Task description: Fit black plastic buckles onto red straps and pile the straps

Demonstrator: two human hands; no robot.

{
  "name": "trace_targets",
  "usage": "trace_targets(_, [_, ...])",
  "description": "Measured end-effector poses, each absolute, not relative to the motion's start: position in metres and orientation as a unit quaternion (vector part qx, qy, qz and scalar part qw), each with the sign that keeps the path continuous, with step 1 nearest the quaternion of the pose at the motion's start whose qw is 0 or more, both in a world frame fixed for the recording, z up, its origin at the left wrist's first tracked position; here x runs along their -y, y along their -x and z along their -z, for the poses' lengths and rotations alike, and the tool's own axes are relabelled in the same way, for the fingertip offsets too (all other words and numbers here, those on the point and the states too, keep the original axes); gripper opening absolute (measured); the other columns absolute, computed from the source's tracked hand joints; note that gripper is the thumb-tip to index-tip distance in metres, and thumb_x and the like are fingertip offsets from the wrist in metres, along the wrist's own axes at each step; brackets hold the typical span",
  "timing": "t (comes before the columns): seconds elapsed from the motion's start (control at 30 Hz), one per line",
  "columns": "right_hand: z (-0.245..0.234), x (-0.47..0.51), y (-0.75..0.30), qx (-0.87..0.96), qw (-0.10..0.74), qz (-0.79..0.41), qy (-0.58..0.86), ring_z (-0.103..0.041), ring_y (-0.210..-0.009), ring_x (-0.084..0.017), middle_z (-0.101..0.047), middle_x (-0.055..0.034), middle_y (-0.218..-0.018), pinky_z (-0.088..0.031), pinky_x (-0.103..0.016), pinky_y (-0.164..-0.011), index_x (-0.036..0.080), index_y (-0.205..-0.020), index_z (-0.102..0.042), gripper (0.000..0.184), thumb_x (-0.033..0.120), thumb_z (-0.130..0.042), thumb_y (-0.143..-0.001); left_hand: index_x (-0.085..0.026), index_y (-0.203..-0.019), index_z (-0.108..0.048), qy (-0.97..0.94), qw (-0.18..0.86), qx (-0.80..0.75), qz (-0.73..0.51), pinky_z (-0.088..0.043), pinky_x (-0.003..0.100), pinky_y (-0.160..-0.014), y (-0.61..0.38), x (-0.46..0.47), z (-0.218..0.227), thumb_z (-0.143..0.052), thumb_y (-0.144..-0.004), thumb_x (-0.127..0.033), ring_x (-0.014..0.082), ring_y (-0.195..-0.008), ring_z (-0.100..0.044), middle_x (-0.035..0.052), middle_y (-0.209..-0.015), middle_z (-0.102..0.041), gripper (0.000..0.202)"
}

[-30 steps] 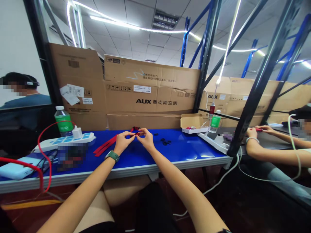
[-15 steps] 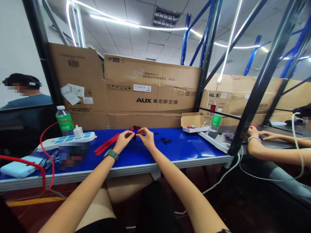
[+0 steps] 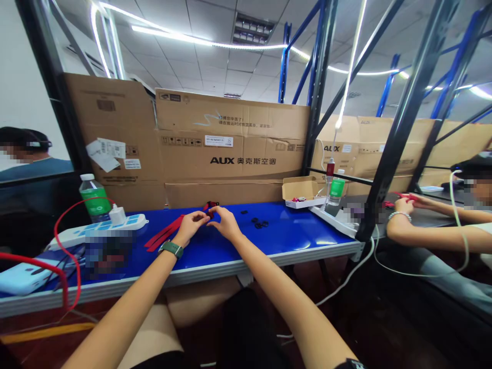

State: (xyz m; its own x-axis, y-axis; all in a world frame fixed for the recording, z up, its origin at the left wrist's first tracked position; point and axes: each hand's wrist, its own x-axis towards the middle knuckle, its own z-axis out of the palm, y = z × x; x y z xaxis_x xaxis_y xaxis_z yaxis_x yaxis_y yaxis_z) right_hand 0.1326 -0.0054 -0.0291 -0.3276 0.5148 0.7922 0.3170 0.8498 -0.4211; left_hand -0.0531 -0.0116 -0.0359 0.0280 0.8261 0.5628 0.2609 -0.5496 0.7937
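Both my hands meet over the middle of the blue table point(image 3: 292, 241). My left hand point(image 3: 191, 225), with a green watch on the wrist, pinches one end of a red strap point(image 3: 163, 234) that trails left across the table. My right hand point(image 3: 225, 222) is closed on the same strap end, where a small dark buckle piece shows between the fingertips. A few loose black buckle parts point(image 3: 259, 223) lie just right of my right hand.
A white power strip point(image 3: 96, 229), green-labelled bottle point(image 3: 93, 197) and red cable point(image 3: 65, 246) sit at the left. A small open carton point(image 3: 299, 192) and another bottle point(image 3: 336, 190) stand at the right. Cardboard boxes point(image 3: 230, 148) wall the back. Another person's arms point(image 3: 430, 230) work on the right; someone sits far left.
My hands have stayed together on the strap end, with only small finger movements. The view has shifted slightly to the right.
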Motion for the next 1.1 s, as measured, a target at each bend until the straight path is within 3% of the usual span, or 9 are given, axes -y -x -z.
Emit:
trace_targets(0.1, [0.028, 0.007, -0.132, 0.825, 0.497, -0.067, 0.261, -0.063, -0.106, -0.022, -0.069, -0.0055, -0.109, -0.047, -0.034, -0.097, 0.026, -0.116, -0.066, 0.033, 0.024, -0.074, -0.083, -0.018, -0.074, -0.069, -0.682, 0.27, -0.401, -0.549, -0.049, 0.03, -0.069, 0.053, 0.013, 0.036, -0.078, -0.067, -0.056, 0.0195, -0.069, -0.063, 0.0039, -0.073, -0.07, 0.041])
trace_targets(0.27, [0.029, 0.002, -0.133, 0.835, 0.492, -0.059, 0.239, -0.06, -0.111, -0.023, -0.066, -0.0083, -0.114, -0.047, -0.034, -0.097, 0.023, -0.105, -0.067, 0.031, 0.028, -0.08, -0.078, -0.017, -0.071, -0.068, -0.691, 0.306, -0.406, -0.513, -0.044, 0.027, -0.061, 0.05, 0.022, 0.029, -0.072, -0.07, -0.051, 0.0176, -0.065, -0.059, 0.0025, -0.069, -0.067, 0.034])
trace_targets(0.37, [0.03, 0.0, -0.135, 0.83, 0.495, -0.107, 0.232, -0.065, -0.102, -0.021, -0.069, -0.0055, -0.106, -0.048, -0.031, -0.091, 0.022, -0.101, -0.065, 0.029, 0.034, -0.079, -0.079, -0.018, -0.067, -0.068, -0.694, 0.324, -0.407, -0.498, -0.043, 0.027, -0.06, 0.049, 0.024, 0.026, -0.069, -0.07, -0.047, 0.0166, -0.061, -0.056, 0.0018, -0.065, -0.065, 0.03])
trace_targets(0.47, [0.03, 0.001, -0.135, 0.822, 0.5, -0.147, 0.229, -0.067, -0.087, -0.017, -0.071, -0.0012, -0.092, -0.049, -0.026, -0.082, 0.022, -0.098, -0.063, 0.027, 0.038, -0.075, -0.08, -0.018, -0.065, -0.069, -0.689, 0.308, -0.418, -0.506, -0.043, 0.028, -0.062, 0.048, 0.022, 0.026, -0.069, -0.07, -0.045, 0.0167, -0.061, -0.056, 0.0014, -0.064, -0.065, 0.028])
trace_targets(0.63, [0.029, 0.004, -0.131, 0.811, 0.515, -0.157, 0.23, -0.066, -0.079, -0.016, -0.07, 0.0002, -0.086, -0.049, -0.025, -0.077, 0.021, -0.093, -0.064, 0.024, 0.034, -0.075, -0.076, -0.018, -0.066, -0.071, -0.677, 0.266, -0.423, -0.54, -0.047, 0.03, -0.069, 0.051, 0.015, 0.029, -0.07, -0.066, -0.046, 0.0197, -0.068, -0.061, 0.003, -0.07, -0.069, 0.029])
trace_targets(0.83, [0.027, 0.008, -0.131, 0.794, 0.533, -0.169, 0.239, -0.063, -0.076, -0.015, -0.068, 0.0005, -0.082, -0.048, -0.025, -0.075, 0.021, -0.089, -0.062, 0.025, 0.037, -0.074, -0.076, -0.016, -0.07, -0.072, -0.653, 0.263, -0.441, -0.556, -0.044, 0.027, -0.061, 0.062, 0.008, 0.034, -0.07, -0.069, -0.045, 0.0172, -0.061, -0.057, 0.0014, -0.063, -0.067, 0.029])
trace_targets(1.1, [0.031, 0.001, -0.127, 0.819, 0.514, -0.112, 0.228, -0.059, -0.083, -0.017, -0.064, -0.0034, -0.094, -0.046, -0.027, -0.077, 0.019, -0.099, -0.057, 0.029, 0.039, -0.069, -0.082, -0.014, -0.07, -0.069, -0.63, 0.233, -0.475, -0.569, -0.039, 0.025, -0.062, 0.061, 0.007, 0.036, -0.065, -0.071, -0.042, 0.016, -0.066, -0.055, 0.0007, -0.066, -0.064, 0.028])
